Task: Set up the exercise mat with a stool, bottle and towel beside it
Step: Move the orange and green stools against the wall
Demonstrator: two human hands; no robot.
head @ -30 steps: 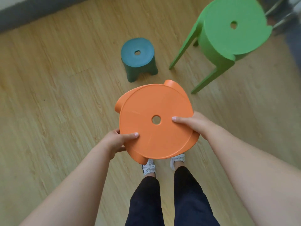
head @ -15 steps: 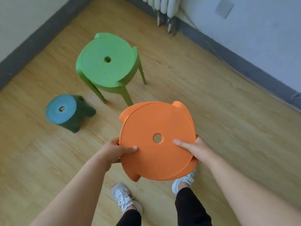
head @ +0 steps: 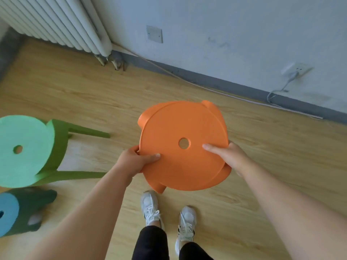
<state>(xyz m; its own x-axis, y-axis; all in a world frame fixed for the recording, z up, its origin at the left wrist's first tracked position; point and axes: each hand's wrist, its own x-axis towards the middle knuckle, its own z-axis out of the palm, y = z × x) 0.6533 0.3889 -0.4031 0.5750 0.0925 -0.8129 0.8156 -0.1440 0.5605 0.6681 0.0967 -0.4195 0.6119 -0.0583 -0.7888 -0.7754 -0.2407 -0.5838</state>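
I carry an orange plastic stool (head: 183, 128) with a round seat and a centre hole, held above the wooden floor in front of my legs. My left hand (head: 134, 162) grips the seat's left rim, thumb on top. My right hand (head: 228, 158) grips the right rim, thumb lying toward the hole. The stool's legs are mostly hidden under the seat. No mat, bottle or towel is in view.
A tall green stool (head: 28, 151) stands at the left, a small teal stool (head: 16, 211) below it. A white radiator (head: 62, 23) hangs at the upper left. The wall (head: 234, 34) with grey skirting, a socket (head: 298, 69) and a cable runs along the back. My feet (head: 150, 207) are on the floor.
I have turned to the right with the orange stool in both hands. The green and teal stools have slid to the left edge, and the radiator and wall have come into view.
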